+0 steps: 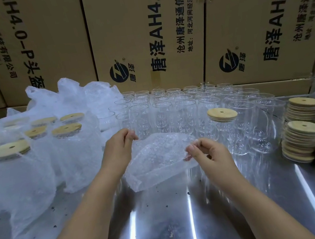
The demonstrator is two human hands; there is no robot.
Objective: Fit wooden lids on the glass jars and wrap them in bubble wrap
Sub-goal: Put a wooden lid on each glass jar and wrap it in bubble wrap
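– Cardboard cartons [148, 27] printed with black lettering close off the back, and a shiny metal bench [168, 221] runs below them. What stands on it?

– Rows of open glass jars [161, 108] fill the middle of the frame, right up against the cartons. One lidded jar [222, 117] stands at the right end of that group, and its wooden top has a small hole.

– Spare lids?

– Stacks of wooden lids [309, 132] sit at the right edge of the frame, just beside the jars.

– And the left side?

– Wrapped jars [15, 162] take up the left of the frame. Each is sheathed in bubble wrap with its wooden lid showing at the top. A loose heap of wrap [62, 95] rises behind them, toward the upper left.

– The hands?

– The left grip [118, 146] pinches the far left corner of a bubble wrap sheet [158, 156] between thumb and fingers. The right grip [209, 152] pinches the sheet's right edge the same way.

– Where is that sheet?

– In the centre, in front of the open jars and just over the bench. Its near edge sags down, and I cannot tell whether it touches the metal.
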